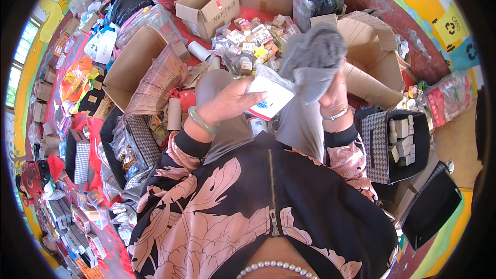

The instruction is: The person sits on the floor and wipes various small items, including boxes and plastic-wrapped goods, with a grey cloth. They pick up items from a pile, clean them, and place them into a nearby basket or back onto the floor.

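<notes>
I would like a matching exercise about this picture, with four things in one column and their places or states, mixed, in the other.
Column one
1. White packet
2. Grey cloth
3. Checked bin at the picture's right
4. Yellow star-shaped thing

Column two
A. Lies among the heap of small boxes beyond the knees
B. Held in the right hand
C. Held in the left hand
D. Has pale cartons inside

Right pairs: 1-C, 2-B, 3-D, 4-A
</notes>
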The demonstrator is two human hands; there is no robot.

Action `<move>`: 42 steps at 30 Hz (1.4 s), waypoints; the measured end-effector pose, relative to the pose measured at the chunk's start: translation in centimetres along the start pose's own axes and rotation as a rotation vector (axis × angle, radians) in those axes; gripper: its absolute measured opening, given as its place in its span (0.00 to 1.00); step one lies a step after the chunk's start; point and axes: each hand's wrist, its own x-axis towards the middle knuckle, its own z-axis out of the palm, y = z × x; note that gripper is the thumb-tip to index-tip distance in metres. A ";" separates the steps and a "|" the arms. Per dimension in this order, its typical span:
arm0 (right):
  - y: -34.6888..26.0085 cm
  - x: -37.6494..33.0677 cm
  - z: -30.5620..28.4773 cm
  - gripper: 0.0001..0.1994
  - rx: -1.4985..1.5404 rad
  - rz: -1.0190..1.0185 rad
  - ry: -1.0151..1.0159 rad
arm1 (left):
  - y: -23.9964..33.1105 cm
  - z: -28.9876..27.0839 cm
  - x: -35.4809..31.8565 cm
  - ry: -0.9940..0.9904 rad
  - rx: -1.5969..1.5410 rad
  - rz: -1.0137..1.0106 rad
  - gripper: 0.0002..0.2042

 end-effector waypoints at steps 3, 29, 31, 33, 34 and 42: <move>2.7 -0.8 1.0 0.35 -0.453 0.052 -0.245 | 0.3 -0.6 0.2 -0.129 0.230 -0.029 0.16; 4.6 -0.6 2.5 0.16 -1.802 -1.188 0.036 | -1.6 1.5 1.3 0.120 0.355 -0.007 0.14; 4.5 -0.6 2.1 0.15 -1.710 -1.059 0.135 | -0.8 1.7 1.4 0.118 0.361 0.000 0.14; 4.6 -0.4 1.7 0.14 -1.591 -0.973 0.215 | 0.2 1.8 1.3 0.120 0.376 0.009 0.14; 4.5 -0.5 1.9 0.13 -1.521 -0.923 0.229 | 0.7 1.8 1.3 0.122 0.389 0.015 0.14; 3.2 0.0 2.5 0.09 -1.192 -0.820 0.254 | 1.9 2.2 1.1 0.069 0.383 0.032 0.15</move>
